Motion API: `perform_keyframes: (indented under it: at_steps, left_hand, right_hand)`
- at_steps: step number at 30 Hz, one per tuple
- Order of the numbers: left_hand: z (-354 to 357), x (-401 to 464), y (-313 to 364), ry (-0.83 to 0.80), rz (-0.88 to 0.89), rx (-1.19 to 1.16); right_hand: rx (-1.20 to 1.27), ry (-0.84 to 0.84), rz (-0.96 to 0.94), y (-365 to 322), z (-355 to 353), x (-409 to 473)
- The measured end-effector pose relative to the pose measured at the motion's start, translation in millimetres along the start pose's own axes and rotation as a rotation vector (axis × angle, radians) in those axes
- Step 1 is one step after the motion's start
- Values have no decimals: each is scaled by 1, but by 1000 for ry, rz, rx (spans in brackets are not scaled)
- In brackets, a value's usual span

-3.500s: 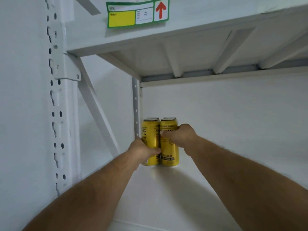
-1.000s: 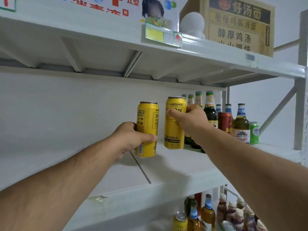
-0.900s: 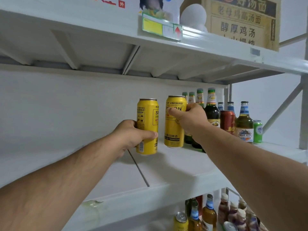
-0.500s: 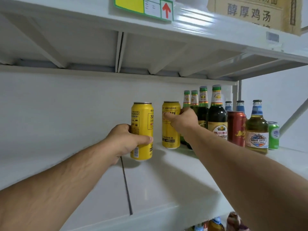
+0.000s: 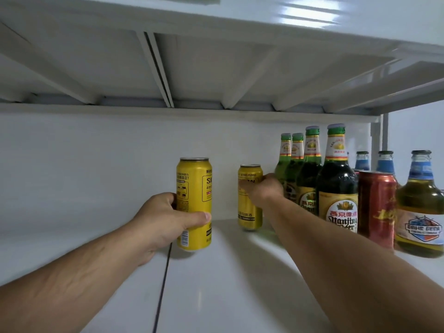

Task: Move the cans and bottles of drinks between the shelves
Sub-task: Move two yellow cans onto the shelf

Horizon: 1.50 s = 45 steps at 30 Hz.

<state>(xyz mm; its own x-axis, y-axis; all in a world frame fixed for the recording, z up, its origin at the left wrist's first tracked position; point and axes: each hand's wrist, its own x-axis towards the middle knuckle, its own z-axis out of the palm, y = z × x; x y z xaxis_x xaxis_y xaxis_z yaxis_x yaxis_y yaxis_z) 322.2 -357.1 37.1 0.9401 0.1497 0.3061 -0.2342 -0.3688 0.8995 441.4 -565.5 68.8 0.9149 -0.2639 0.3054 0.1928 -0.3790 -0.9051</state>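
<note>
1. Nearest to me, my left hand (image 5: 165,224) is wrapped round a yellow can (image 5: 194,203), thumb across the front and fingers behind. I hold it upright and low on the body so the base can meet the shelf (image 5: 228,284) flat. The can looks just clear of the surface or barely touching it; I cannot tell which.
2. Further in, my right hand (image 5: 263,189) grips the second yellow can (image 5: 249,198) near its top. That can appears to stand on the shelf, just beside the green-necked bottles (image 5: 310,169), so I judge I am tucking it in to extend their row.
3. Off to the right stand a red can (image 5: 376,207) and blue-necked bottles (image 5: 420,203), well apart from my left can.
</note>
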Motion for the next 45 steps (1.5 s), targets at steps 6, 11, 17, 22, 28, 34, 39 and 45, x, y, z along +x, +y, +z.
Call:
perform_keyframes:
  at_steps: [6,11,17,22,28,34,39,45]
  left_hand:
    - [4,4,-3,10,-32,-4]
    - [12,4,0,9,-41,3]
    - [38,10,12,-3,-45,-4]
    - [76,22,22,-21,-53,-17]
    - [118,32,24,-36,-77,25]
    - [140,36,26,-51,-132,36]
    - [146,40,30,-16,-153,53]
    - [146,40,27,-24,-126,106]
  right_hand:
    - [38,-59,6,10,3,6]
    - [36,-143,15,9,-8,-4]
    - [-125,-168,-35,6,-37,-41]
    - [-149,-210,-69,11,-69,-77]
    - [-19,-356,-163,34,-98,-104]
    - [-88,-342,-298,41,-114,-121]
    - [-81,-378,-337,40,-123,-132]
    - [-71,-419,-414,45,-126,-140]
